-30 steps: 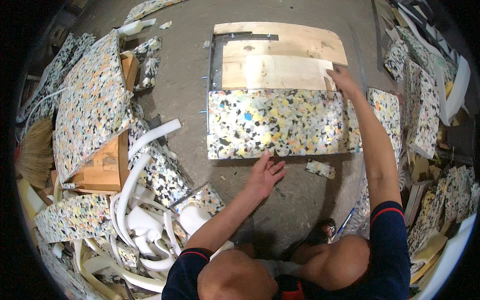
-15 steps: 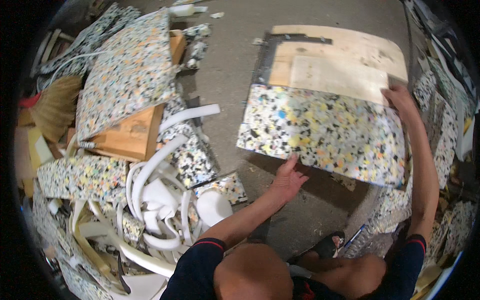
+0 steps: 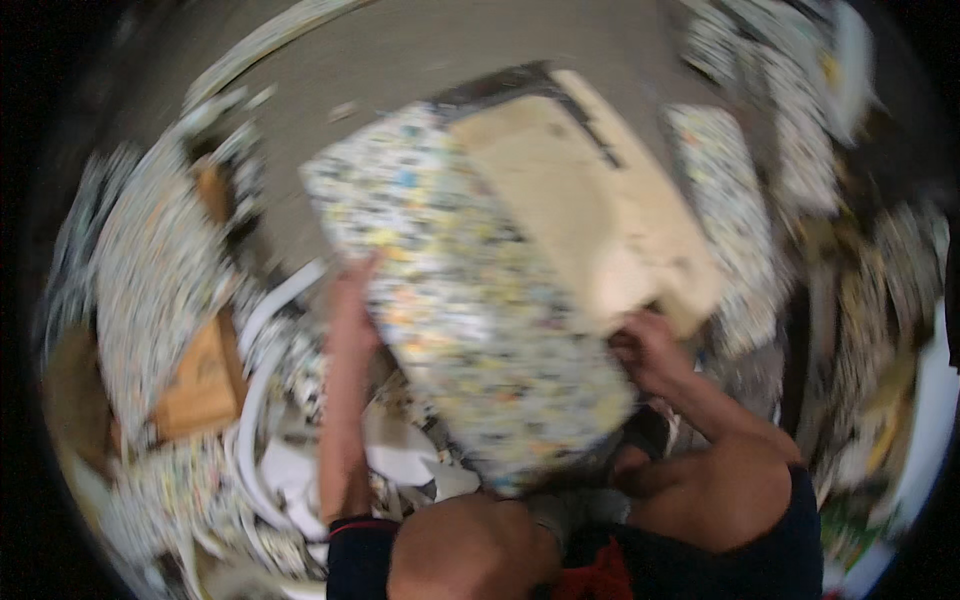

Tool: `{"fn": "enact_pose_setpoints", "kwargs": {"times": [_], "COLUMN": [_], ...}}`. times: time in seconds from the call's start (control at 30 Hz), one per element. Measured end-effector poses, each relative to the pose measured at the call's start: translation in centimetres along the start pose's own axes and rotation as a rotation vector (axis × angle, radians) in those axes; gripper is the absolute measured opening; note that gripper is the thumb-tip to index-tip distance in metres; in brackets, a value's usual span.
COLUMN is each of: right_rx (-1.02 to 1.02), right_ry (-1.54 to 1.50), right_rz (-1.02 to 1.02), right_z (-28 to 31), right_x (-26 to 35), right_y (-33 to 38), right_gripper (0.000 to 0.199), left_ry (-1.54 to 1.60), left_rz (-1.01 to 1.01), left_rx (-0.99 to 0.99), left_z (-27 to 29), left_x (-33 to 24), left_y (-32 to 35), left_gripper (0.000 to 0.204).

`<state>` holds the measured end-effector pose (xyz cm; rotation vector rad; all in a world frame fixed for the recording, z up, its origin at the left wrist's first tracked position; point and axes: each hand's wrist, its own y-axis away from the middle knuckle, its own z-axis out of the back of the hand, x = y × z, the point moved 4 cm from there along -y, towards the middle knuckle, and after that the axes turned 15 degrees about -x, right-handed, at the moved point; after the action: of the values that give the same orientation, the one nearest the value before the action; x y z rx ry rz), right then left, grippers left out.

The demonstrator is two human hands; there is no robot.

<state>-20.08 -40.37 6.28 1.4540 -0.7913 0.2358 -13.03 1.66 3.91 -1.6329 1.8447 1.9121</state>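
The foam slab (image 3: 470,290) lies in front of the person, between the two hands, slanting from the far left down toward the knees (image 3: 470,550). It is a flat oblong of pressed foam crumbs, speckled white, black, yellow and blue, smeared by blur. Along its right side shows a pale wooden board (image 3: 650,210), smooth and light tan with a rounded outer edge, and dark strips (image 3: 490,90) at its far end.

The left hand (image 3: 352,300) is at the slab's left edge, the thumb side touching it; the other fingers are blurred, so I cannot tell how tightly they close. The right hand (image 3: 648,350) has its fingers bent at the near right part, where slab and board meet; I cannot tell whether they clench an edge.

Beyond the far edge, grey floor (image 3: 400,60) gives open room. On the left, curved white foam strips (image 3: 262,390) and an orange-brown wooden box (image 3: 205,385) crowd close to the left forearm. On the right, a speckled foam piece (image 3: 725,220) stands near the board's rounded edge, leaving a narrow gap. The slab's near end reaches the knees.
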Motion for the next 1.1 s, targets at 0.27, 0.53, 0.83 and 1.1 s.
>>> {"fn": "enact_pose_setpoints", "kwargs": {"times": [0.27, 0.53, 0.83, 1.1], "right_rx": [0.756, -0.262, -0.371, -0.233], "right_ry": [0.468, 0.661, 0.356, 0.541], "right_rz": [0.114, 0.212, 0.138, 0.424], "right_z": [-7.1, 12.6, 18.9, 8.3], "right_x": [-2.5, -4.8, -9.4, -7.3], "right_y": [6.6, 5.2, 5.2, -6.4], "right_gripper": [0.042, 0.034, 0.027, 0.044], "left_ry": [-0.946, -0.805, -0.108, 0.074], "left_rz": [-0.865, -0.797, 0.702, 0.614], "left_rx": [-0.430, 0.024, 0.223, 0.233], "left_z": [-11.1, -5.8, -1.8, -4.4], "left_x": [-23.4, -3.2, 26.2, 27.8], "left_y": [-9.1, 3.2, 13.4, 10.8], "left_gripper": [0.087, 0.028, 0.041, 0.041]}}
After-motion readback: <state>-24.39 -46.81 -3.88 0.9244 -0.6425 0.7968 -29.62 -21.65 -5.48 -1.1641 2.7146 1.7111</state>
